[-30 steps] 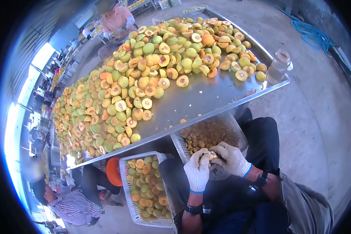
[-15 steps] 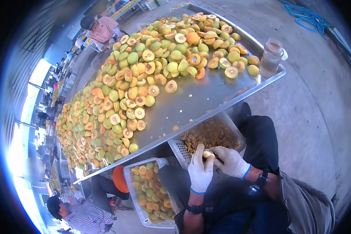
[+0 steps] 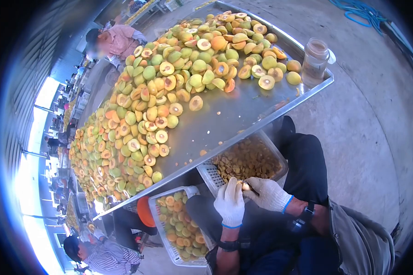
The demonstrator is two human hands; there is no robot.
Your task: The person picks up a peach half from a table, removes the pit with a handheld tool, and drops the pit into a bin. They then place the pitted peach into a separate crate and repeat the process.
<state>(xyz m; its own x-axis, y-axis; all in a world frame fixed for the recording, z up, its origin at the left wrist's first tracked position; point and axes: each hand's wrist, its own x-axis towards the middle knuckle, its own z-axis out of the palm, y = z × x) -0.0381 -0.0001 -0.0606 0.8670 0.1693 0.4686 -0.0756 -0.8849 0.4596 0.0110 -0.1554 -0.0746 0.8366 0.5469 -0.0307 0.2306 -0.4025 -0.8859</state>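
My left hand [image 3: 230, 201], in a white glove, is closed on a small pale fruit piece [image 3: 245, 186]. Against its other side, my right hand [image 3: 267, 194], gloved too, has its fingers closed around something mostly hidden, perhaps a small tool. Both hands meet over the near edge of a basket of brown pits [image 3: 250, 160]. Halved yellow-green fruit [image 3: 156, 98] lies heaped on the metal table [image 3: 225, 121] beyond them. Lower left of my hands, a white basket [image 3: 163, 233] holds more fruit halves.
A clear jar [image 3: 315, 62] stands at the table's right corner. One person [image 3: 119, 41] is across the table, another [image 3: 108, 256] sits at lower left near an orange container [image 3: 144, 211]. A blue hose [image 3: 362, 16] lies on the floor.
Both hands have lowered slightly, and the fruit piece between them has turned and is more covered by fingers. The view has shifted a little. The person across the table has leaned differently.
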